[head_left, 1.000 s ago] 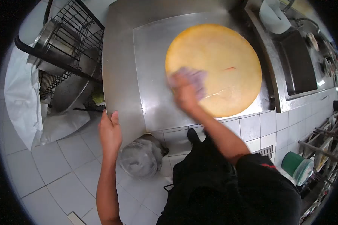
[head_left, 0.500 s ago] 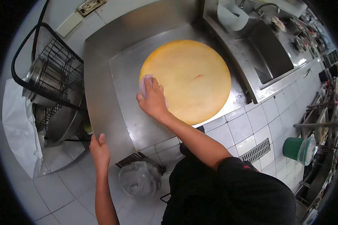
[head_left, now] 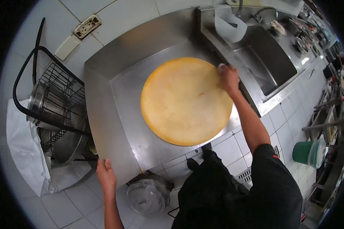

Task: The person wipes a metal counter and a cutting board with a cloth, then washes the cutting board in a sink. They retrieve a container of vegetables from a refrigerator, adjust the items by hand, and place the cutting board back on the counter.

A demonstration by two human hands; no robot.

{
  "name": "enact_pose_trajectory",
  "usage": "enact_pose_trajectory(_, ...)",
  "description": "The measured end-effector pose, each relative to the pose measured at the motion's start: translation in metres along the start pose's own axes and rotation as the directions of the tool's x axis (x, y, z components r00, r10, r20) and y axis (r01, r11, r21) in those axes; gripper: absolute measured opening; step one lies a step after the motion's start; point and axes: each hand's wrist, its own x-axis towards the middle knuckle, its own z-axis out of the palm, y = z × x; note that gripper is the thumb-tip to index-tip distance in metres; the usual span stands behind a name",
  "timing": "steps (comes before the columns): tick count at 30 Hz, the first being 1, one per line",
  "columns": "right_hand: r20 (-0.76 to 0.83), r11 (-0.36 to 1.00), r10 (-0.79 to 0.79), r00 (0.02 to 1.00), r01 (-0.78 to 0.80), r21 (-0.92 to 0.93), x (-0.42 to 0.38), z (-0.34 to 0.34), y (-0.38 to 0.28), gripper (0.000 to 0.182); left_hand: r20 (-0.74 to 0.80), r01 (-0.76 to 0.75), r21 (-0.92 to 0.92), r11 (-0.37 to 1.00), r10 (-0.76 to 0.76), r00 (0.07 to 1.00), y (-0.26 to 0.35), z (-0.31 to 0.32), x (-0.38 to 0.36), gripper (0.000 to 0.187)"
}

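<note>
Pressing a pale cloth [head_left: 221, 67] against the far right edge of a round yellow cutting board [head_left: 185, 101], the person's right hand [head_left: 228, 78] is closed over the rag. The board lies flat on the steel tabletop [head_left: 114, 110], just beside a sink [head_left: 269, 57]. The left hand [head_left: 106, 176] grips the tabletop's near left corner, fingers curled over its edge.
</note>
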Motion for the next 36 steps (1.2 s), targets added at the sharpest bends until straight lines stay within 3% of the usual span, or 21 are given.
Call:
enact_pose_trajectory(3,0.024,0.964,0.233,0.972,-0.234,0.129,0.012,-0.030,-0.025,0.032,-0.008,-0.009,0.014,1.000,0.009,1.000,0.003,0.001,-0.003,0.025)
enact_pose_trajectory(6,-0.045,0.963,0.191,0.981,-0.196,-0.186,-0.030,0.006,-0.043,0.039,-0.007,-0.003,-0.059,0.998,0.002,1.000,-0.001,0.003,-0.002,0.026)
enact_pose_trajectory(9,-0.144,0.971,0.098,0.985,-0.126,-0.203,-0.020,0.012,-0.050,0.035,0.018,0.038,-0.068,0.997,-0.037,0.999,-0.002,0.002,0.001,0.026)
enact_pose_trajectory(12,0.120,0.963,0.267,0.956,-0.259,-0.075,0.027,0.034,-0.039,0.030,0.033,0.062,0.009,0.998,-0.062,0.997,0.012,-0.002,0.002,0.026)
enact_pose_trajectory(16,0.037,0.956,0.278,0.960,-0.280,0.082,0.083,0.084,-0.097,0.031,0.009,0.151,0.092,0.984,-0.153,0.988,0.016,-0.001,0.004,0.026)
enact_pose_trajectory(18,-0.193,0.925,0.195,0.962,-0.115,0.364,0.095,0.119,-0.148,0.034,0.009,0.157,0.111,0.981,-0.159,0.987,0.021,-0.001,0.006,0.026)
enact_pose_trajectory(19,-0.079,0.784,0.273,0.959,-0.174,0.596,0.102,0.129,-0.182,0.037,0.009,0.151,0.120,0.981,-0.153,0.988,0.024,-0.001,0.008,0.026)
enact_pose_trajectory(21,-0.121,0.659,0.171,0.978,-0.023,0.751,0.105,0.175,-0.241,0.036,0.031,0.103,0.059,0.993,-0.105,0.994,0.019,0.000,0.009,0.026)
enact_pose_trajectory(22,-0.040,0.498,0.248,0.968,-0.092,0.862,0.106,0.156,-0.278,0.035,0.047,0.078,0.029,0.997,-0.079,0.996,0.014,-0.001,0.009,0.026)
enact_pose_trajectory(23,0.216,0.323,0.104,0.971,-0.238,0.916,0.117,0.148,-0.298,0.031,0.045,0.065,0.035,0.997,-0.067,0.997,0.011,0.000,0.009,0.027)
enact_pose_trajectory(25,-0.085,0.443,-0.134,0.987,0.137,0.886,0.110,0.126,-0.328,0.025,0.035,0.051,0.042,0.998,-0.053,0.998,0.004,0.001,0.008,0.029)
enact_pose_trajectory(27,0.049,0.706,-0.248,0.968,0.146,0.693,0.090,0.102,-0.339,0.024,0.004,0.088,0.085,0.992,-0.089,0.996,0.002,0.000,0.003,0.030)
enact_pose_trajectory(30,-0.197,0.640,-0.571,0.797,0.582,0.501,0.037,0.106,-0.296,0.024,0.008,0.088,0.101,0.991,-0.089,0.996,-0.005,0.003,0.004,0.030)
enact_pose_trajectory(33,-0.061,0.616,-0.566,0.822,0.472,0.630,0.043,0.112,-0.256,0.025,0.028,0.067,0.070,0.995,-0.069,0.997,-0.001,0.000,0.007,0.030)
enact_pose_trajectory(35,0.176,0.615,-0.347,0.921,0.082,0.784,0.065,0.094,-0.211,0.026,0.034,0.044,0.068,0.997,-0.047,0.998,0.005,-0.003,0.003,0.029)
enact_pose_trajectory(36,0.126,0.553,-0.285,0.950,0.056,0.831,0.080,0.070,-0.181,0.027,0.006,0.025,0.064,0.998,-0.025,1.000,0.009,0.001,0.003,0.029)
